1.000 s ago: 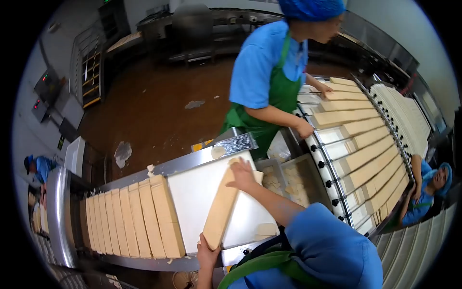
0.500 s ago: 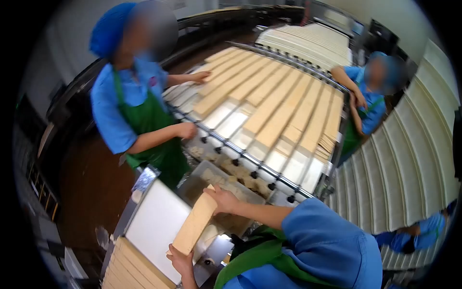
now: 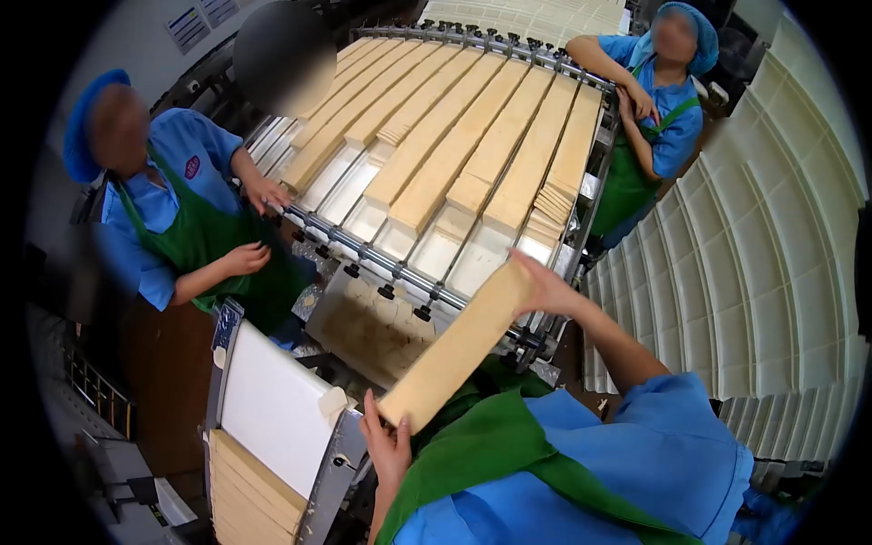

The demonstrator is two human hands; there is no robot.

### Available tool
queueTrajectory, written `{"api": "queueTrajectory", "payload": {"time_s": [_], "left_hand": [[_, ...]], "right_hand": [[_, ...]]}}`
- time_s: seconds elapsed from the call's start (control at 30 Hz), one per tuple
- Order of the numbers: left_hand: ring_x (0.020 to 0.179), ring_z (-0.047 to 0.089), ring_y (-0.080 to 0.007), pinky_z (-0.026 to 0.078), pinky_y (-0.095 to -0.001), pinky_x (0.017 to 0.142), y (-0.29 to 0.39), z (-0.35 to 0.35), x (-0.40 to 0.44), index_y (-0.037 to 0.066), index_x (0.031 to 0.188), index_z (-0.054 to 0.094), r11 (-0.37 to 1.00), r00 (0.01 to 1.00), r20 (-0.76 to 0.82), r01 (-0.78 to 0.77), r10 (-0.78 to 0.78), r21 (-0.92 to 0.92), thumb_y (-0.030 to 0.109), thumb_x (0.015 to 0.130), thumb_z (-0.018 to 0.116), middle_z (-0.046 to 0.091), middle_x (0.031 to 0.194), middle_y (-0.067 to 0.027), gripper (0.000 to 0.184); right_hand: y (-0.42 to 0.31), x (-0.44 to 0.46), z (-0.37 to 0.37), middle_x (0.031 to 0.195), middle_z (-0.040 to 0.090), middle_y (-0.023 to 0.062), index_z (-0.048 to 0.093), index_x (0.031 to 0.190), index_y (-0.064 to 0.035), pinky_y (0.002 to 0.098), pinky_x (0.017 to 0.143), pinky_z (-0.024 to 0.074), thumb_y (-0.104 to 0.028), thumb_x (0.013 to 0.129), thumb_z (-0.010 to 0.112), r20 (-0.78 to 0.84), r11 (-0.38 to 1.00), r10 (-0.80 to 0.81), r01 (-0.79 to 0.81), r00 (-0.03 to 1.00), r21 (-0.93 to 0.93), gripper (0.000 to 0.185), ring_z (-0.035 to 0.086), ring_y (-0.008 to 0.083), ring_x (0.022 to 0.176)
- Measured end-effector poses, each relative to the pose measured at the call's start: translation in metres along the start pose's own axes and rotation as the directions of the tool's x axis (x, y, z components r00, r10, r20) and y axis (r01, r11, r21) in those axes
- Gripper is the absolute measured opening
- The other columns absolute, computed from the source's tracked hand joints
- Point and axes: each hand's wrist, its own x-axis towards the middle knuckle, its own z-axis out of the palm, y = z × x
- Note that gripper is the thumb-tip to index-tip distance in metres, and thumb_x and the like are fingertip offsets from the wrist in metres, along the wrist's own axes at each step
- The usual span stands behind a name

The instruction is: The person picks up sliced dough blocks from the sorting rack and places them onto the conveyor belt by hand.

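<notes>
Tan oblong block (image 3: 461, 343), smooth-faced, left fingers (image 3: 402, 434) and right fingers (image 3: 536, 271) clamped on its ends

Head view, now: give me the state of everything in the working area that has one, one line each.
Long pale block: held slantwise, a hand at each end.
Left hand: closed on the block's near end.
Right hand: closed on its far end.
Laned table: partly covered, near lane ends showing white.
Bin: open, scraps inside.
White board: bare in the middle.
Row of blocks: packed side by side.
</notes>
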Motion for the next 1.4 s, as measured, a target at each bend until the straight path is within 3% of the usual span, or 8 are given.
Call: {"api": "queueTrajectory", "payload": {"time_s": [0.07, 0.27, 0.47, 0.67, 0.83, 1.07, 1.3, 1.4], "left_hand": [[0.106, 0.052, -0.0243, 0.052, -0.0324, 0.083, -0.001, 0.016, -0.006, 0.005, 0.143, 0.023, 1.000, 1.000, 0.026, 0.006, -0.006, -0.008, 0.004, 0.088, 0.059, 0.033, 0.118, -0.0134, 0.066], [0.106, 0.054, -0.0232, 0.053, -0.0302, 0.082, 0.011, 0.049, -0.017, 0.000, 0.139, 0.030, 0.987, 0.986, 0.141, 0.105, -0.088, -0.121, 0.007, 0.088, 0.061, 0.034, 0.114, -0.0117, 0.060], [0.112, 0.051, -0.0258, 0.053, -0.0324, 0.084, 0.016, 0.086, -0.016, 0.001, 0.139, 0.030, 0.976, 0.993, 0.108, 0.068, -0.046, -0.209, 0.008, 0.090, 0.057, 0.034, 0.123, -0.0151, 0.056], [0.112, 0.050, -0.0259, 0.050, -0.0338, 0.089, 0.024, 0.110, 0.006, 0.002, 0.140, 0.026, 0.999, 0.987, 0.158, -0.041, 0.037, 0.019, 0.005, 0.090, 0.055, 0.033, 0.127, -0.0172, 0.058], [0.102, 0.055, -0.0268, 0.050, -0.0319, 0.083, 0.006, 0.135, 0.022, 0.002, 0.142, 0.023, 0.998, 0.988, 0.143, -0.059, 0.063, -0.030, 0.005, 0.088, 0.057, 0.036, 0.125, -0.0198, 0.064], [0.114, 0.045, -0.0250, 0.044, -0.0311, 0.090, 0.017, 0.166, 0.049, 0.003, 0.144, 0.019, 0.997, 0.975, 0.224, -0.036, 0.019, 0.072, 0.003, 0.087, 0.056, 0.035, 0.126, -0.0184, 0.068], [0.106, 0.047, -0.0331, 0.043, -0.0370, 0.088, 0.028, 0.164, 0.049, 0.001, 0.143, 0.019, 0.998, 0.978, 0.208, -0.001, -0.012, 0.064, 0.005, 0.085, 0.057, 0.036, 0.128, -0.0263, 0.069], [0.111, 0.045, -0.0361, 0.039, -0.0386, 0.095, 0.050, 0.159, 0.048, 0.002, 0.144, 0.018, 0.995, 0.973, 0.219, 0.058, -0.074, 0.079, 0.002, 0.084, 0.056, 0.036, 0.129, -0.0270, 0.070]], "right_hand": [[0.030, -0.003, 0.003, 0.125, 0.048, 0.0241, 0.038, 0.134, -0.0008, 0.0426, 0.091, 0.0442, -0.040, 0.064, 0.079, -0.102, 0.985, -0.033, 0.050, 0.994, 0.168, 0.090, 0.053, 0.0394, 0.108], [0.039, 0.036, -0.002, 0.113, 0.053, 0.0344, 0.049, 0.116, 0.0128, 0.0444, 0.095, 0.0414, -0.057, 0.081, 0.058, 0.006, 0.804, 0.571, -0.558, 0.821, -0.205, 0.079, 0.051, 0.0463, 0.110], [0.089, 0.046, 0.000, 0.131, 0.033, 0.0402, 0.045, 0.117, 0.0164, 0.0477, 0.104, 0.0305, -0.052, 0.085, 0.056, -0.192, 0.848, 0.265, -0.323, 0.945, -0.420, 0.076, 0.035, 0.0516, 0.123], [0.091, 0.041, -0.022, 0.122, 0.047, 0.0215, 0.053, 0.100, 0.0065, 0.0452, 0.102, 0.0321, -0.033, 0.086, 0.060, -0.365, 0.919, 0.242, -0.333, 0.899, -0.210, 0.043, 0.039, 0.0366, 0.121], [0.102, 0.045, -0.041, 0.142, 0.035, 0.0175, 0.037, 0.133, 0.0052, 0.0558, 0.107, 0.0194, -0.045, 0.088, 0.052, -0.471, 0.692, 0.003, -0.342, 0.882, -0.636, 0.069, 0.026, 0.0350, 0.134], [0.124, 0.057, -0.053, 0.151, 0.019, 0.0166, 0.027, 0.140, 0.0045, 0.0604, 0.109, 0.0101, -0.053, 0.089, 0.044, -0.334, 0.680, 0.279, -0.431, 0.900, -0.593, 0.079, 0.010, 0.0361, 0.140], [-0.022, -0.031, 0.027, 0.140, 0.023, 0.0368, 0.027, 0.131, 0.0190, 0.0545, 0.111, 0.0120, -0.064, 0.077, 0.056, 0.142, 0.936, -0.141, 0.179, 0.980, -0.305, 0.104, 0.018, 0.0507, 0.133], [-0.047, -0.038, 0.036, 0.140, 0.023, 0.0362, 0.029, 0.130, 0.0167, 0.0515, 0.112, 0.0145, -0.042, 0.073, 0.069, 0.090, 0.976, -0.118, 0.132, 0.989, -0.172, 0.091, 0.020, 0.0482, 0.133]]}}
